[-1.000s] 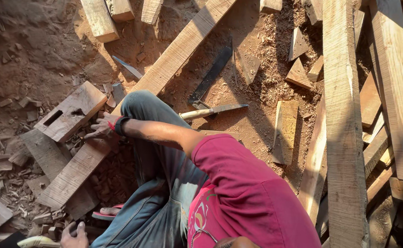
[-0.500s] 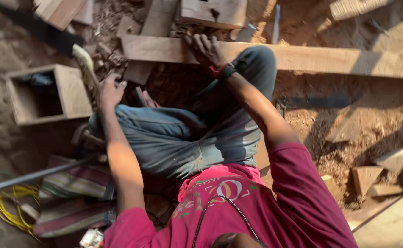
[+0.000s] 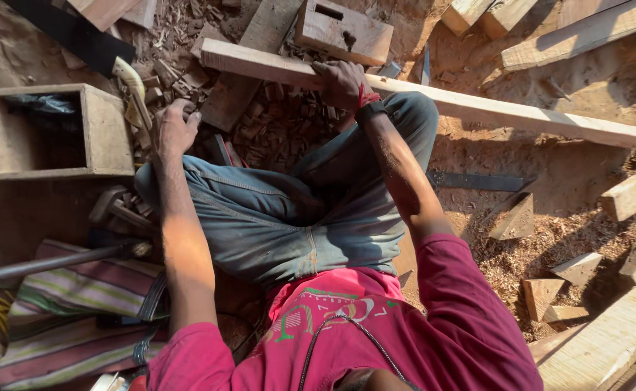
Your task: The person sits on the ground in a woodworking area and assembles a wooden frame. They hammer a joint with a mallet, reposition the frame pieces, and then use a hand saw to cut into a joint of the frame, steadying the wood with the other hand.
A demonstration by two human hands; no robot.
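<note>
Long wooden plank (image 3: pixel 477 108) is lying across the dirt over the person's knee, right hand (image 3: pixel 341 81) clamping down on it, fingers curled. Left hand (image 3: pixel 177 130) is closing around a pale tool handle (image 3: pixel 133 83) just beside the plank's left end, near an open wooden box (image 3: pixel 108 130).

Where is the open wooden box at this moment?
In the head view, the open wooden box sits on the dirt ground at the upper left, just left of the person's left hand and above the striped cloth.

Two hands are showing: the left hand (image 3: pixel 177 129) and the right hand (image 3: pixel 342 82). One long plank (image 3: pixel 520 116) is lying across the ground, one open box (image 3: pixel 108 130) is sitting nearby, and one mortised block (image 3: pixel 343 30) is lying behind the plank.
</note>
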